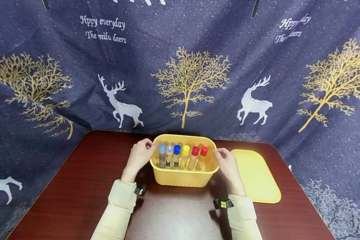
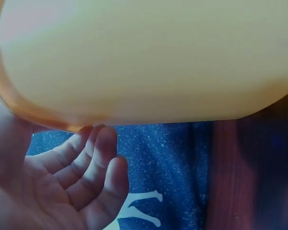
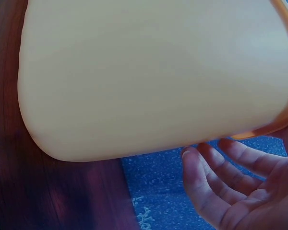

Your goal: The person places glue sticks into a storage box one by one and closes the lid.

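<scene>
A yellow plastic bin (image 1: 183, 178) with rounded corners is near the back middle of the table. Inside it several clear tubes stand in a row; their caps are pale blue, lilac, blue (image 1: 177, 149), yellow (image 1: 186, 149), dark red and red (image 1: 204, 150). My left hand (image 1: 139, 155) grips the rim at the left end, thumb over the edge. At the right end my right hand (image 1: 229, 166) holds the rim likewise. Each wrist view shows the bin's outer wall, with fingertips (image 2: 105, 141) of the left and fingertips (image 3: 192, 165) of the right against it. Whether its base touches the table cannot be seen.
A flat yellow lid (image 1: 258, 176) lies on the dark red-brown table (image 1: 87, 186), to the right of my right hand. A dark blue cloth (image 1: 156, 40) printed with deer and trees hangs behind the table and along its sides.
</scene>
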Tool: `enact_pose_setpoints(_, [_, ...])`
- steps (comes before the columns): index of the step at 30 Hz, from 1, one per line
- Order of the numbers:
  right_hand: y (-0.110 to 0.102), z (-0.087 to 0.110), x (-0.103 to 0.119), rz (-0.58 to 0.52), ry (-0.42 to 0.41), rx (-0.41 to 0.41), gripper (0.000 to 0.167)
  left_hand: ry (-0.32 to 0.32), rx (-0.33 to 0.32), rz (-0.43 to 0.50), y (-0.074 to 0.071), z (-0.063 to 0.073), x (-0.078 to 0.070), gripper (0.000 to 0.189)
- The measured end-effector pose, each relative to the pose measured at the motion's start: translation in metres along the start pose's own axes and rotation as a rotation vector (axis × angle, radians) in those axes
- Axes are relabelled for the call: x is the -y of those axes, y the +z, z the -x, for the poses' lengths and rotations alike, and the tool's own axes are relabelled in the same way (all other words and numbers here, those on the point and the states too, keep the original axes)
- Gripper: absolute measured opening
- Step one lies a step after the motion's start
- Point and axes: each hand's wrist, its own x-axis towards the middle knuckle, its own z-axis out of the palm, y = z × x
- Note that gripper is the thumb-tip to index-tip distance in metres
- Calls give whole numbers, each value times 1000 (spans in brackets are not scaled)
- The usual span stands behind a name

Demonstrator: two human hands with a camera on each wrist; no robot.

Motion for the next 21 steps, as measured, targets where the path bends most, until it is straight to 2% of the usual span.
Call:
enact_pose_setpoints(10, [-4, -2, -1, -10, 19, -6, 35, 12, 11, 35, 4, -5, 2, 22])
enact_pose_setpoints(13, [-5, -1, 0, 22, -1, -4, 36, 7, 11, 40, 4, -5, 3, 23])
enact_pose_setpoints(18, [-17, 0, -1, 24, 17, 15, 40, 11, 19, 43, 3, -5, 3, 23])
enact_pose_setpoints(21, [-26, 1, -2, -6, -7, 15, 41, 10, 15, 40, 2, -5, 3, 23])
